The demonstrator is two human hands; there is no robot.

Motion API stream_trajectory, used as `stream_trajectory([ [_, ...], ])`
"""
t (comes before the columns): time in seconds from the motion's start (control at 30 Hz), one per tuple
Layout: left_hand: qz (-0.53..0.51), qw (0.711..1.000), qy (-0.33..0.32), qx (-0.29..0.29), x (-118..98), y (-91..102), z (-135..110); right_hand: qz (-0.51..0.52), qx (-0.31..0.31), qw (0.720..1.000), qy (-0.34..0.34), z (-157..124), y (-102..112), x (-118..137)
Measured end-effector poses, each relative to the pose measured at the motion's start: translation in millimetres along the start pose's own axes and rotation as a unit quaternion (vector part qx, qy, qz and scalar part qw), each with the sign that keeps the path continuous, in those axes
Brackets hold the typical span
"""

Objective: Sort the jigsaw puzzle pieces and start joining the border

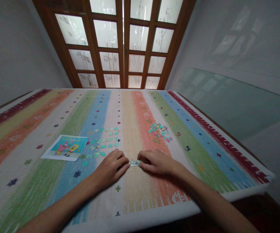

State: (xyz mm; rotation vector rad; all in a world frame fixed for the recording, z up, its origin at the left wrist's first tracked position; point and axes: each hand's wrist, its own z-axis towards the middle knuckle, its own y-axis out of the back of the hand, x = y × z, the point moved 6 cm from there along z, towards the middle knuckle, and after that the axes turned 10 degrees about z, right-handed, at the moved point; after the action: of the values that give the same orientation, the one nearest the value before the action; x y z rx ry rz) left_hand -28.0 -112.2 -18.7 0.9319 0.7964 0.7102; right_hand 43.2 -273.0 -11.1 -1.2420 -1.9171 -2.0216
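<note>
A short strip of pale jigsaw puzzle pieces (134,162) lies on the striped cloth between my two hands. My left hand (115,164) has its fingers curled, thumb and fingertips closed at the strip's left end. At the right end, the thumb and bent fingers of my right hand (153,161) pinch the strip. My fingertips partly cover both ends, so its full length is hidden. Left of centre, loose teal and pale green puzzle pieces (103,146) are spread in rough rows. A heap of mixed puzzle pieces (159,130) sits beyond my right hand.
A picture card (65,148) with a pink and a yellow cartoon figure lies at the left, beside the spread pieces. The striped tablecloth (130,191) covers the table, whose front edge runs under my forearms. Wooden doors with frosted panes (112,61) stand behind it.
</note>
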Motion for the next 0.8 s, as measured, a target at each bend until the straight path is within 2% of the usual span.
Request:
stream_trajectory([
  [0.33,0.062,0.996,-0.067,-0.021,-8,4.1,0,-0.003,-0.001,1.0,0.003,-1,1,-2],
  [0.47,0.083,0.992,-0.093,-0.012,-11,6.2,0,-0.005,-0.003,1.0,0.004,-1,1,-2],
  [0.7,0.091,0.99,-0.103,0.022,-14,8.6,0,-0.002,0.0,1.0,0.002,-1,2,0],
  [0.8,0.1,0.99,-0.101,0.018,-6,18.3,1,0.002,-0.001,1.0,0.001,-1,2,0],
])
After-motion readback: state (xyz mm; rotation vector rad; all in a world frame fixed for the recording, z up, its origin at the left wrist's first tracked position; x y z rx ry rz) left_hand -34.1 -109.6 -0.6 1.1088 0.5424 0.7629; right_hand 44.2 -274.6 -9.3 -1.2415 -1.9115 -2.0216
